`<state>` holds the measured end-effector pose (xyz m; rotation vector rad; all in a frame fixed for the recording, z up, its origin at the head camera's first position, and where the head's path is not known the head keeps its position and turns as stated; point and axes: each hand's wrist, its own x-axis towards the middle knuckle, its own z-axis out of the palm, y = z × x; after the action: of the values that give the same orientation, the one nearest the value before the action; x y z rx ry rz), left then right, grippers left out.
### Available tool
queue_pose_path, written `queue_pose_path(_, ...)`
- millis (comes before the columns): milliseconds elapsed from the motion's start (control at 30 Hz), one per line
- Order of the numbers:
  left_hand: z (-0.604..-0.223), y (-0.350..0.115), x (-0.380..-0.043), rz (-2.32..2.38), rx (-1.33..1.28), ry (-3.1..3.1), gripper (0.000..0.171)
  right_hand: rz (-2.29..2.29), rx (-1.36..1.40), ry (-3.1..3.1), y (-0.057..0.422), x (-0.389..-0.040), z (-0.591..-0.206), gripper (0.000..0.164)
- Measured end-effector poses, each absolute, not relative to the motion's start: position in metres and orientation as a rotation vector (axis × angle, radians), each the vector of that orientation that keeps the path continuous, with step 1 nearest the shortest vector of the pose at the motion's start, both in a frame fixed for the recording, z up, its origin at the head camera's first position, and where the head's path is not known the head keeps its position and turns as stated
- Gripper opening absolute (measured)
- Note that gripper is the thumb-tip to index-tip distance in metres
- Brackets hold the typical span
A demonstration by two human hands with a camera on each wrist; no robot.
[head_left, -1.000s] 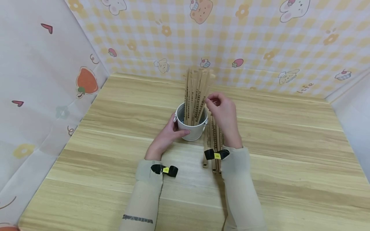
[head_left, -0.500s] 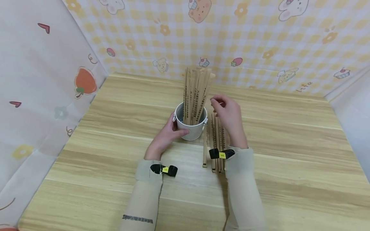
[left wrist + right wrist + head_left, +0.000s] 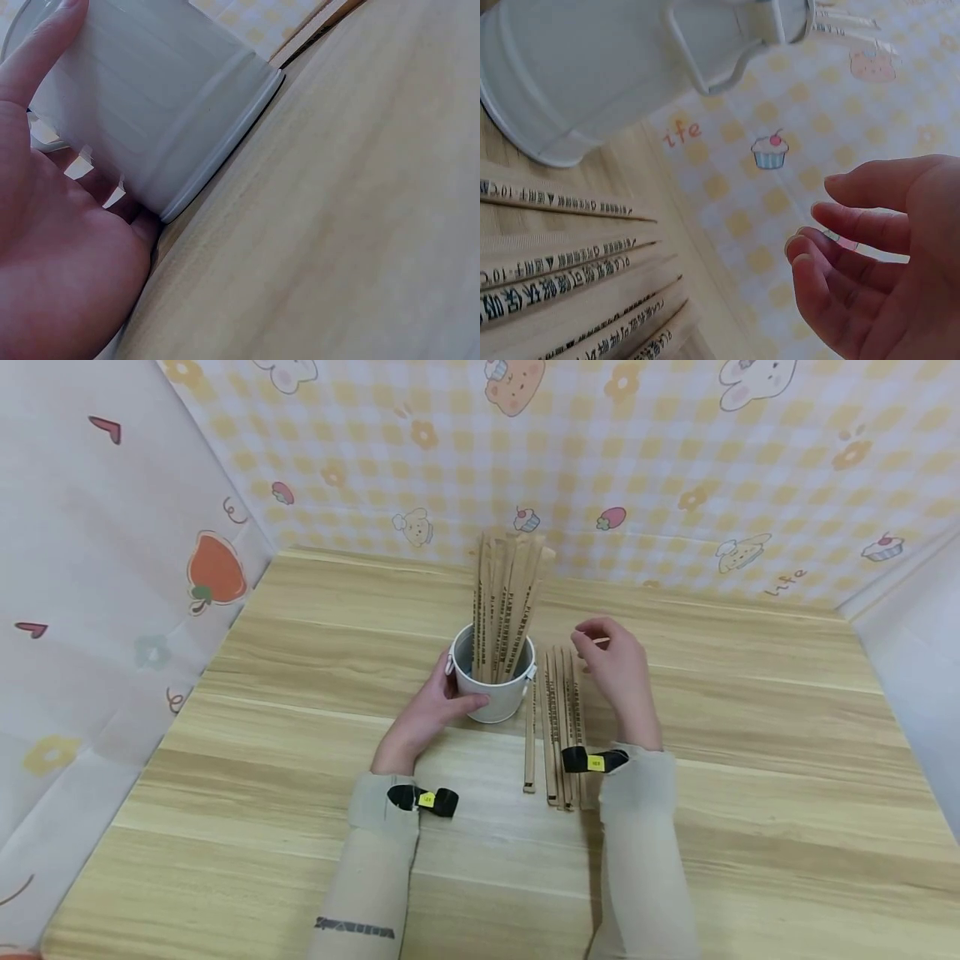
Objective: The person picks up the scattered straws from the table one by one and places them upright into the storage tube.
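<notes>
A small white metal bucket (image 3: 497, 703) with side handles stands upright on the table. My left hand (image 3: 426, 714) grips it from the left, thumb across the front; in the left wrist view the fingers reach round the wall (image 3: 142, 105). Several paper-wrapped straws (image 3: 501, 602) lean upright inside, their lower ends hidden by the rim. To the bucket's right lie more wrapped straws (image 3: 558, 727) in a loose row, one straw (image 3: 529, 752) slightly apart. My right hand (image 3: 621, 672) is raised beside their far ends. Its fingers (image 3: 832, 296) are loosely bent and hold nothing.
The wood-grain table (image 3: 285, 693) reaches back to a checked cloth backdrop (image 3: 585, 452) with cartoon prints. White printed cloth (image 3: 82, 568) hangs along the left side. Each wrist wears a black strap (image 3: 423, 799) with a yellow label.
My right hand has drawn away from the upright straws, moving right and slightly nearer, uncovering more of the row on the table. The left hand stays on the bucket.
</notes>
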<state>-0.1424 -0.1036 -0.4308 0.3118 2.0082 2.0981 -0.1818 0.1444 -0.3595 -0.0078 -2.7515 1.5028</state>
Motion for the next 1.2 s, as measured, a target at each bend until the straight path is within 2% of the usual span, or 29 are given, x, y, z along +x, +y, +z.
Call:
queue_pose_path(433,-0.431,-0.104,-0.143,2.106,0.321,2.001,0.09,1.282,-0.091,-3.024,0.156,-0.187,-0.38,0.046)
queue_pose_path(633,-0.43,-0.104,-0.142,2.117,0.322,1.987,0.089,1.232,-0.106,-3.108,0.158,-0.188,-0.389,0.048)
queue_pose_path(833,-0.418,-0.103,-0.138,2.126,0.331,1.953,0.09,1.191,-0.135,-3.144,0.157,-0.188,-0.395,0.047)
queue_pose_path(1200,-0.405,-0.102,-0.134,2.122,0.349,1.948,0.09,1.076,-0.232,-3.165,0.152,-0.186,-0.399,0.03)
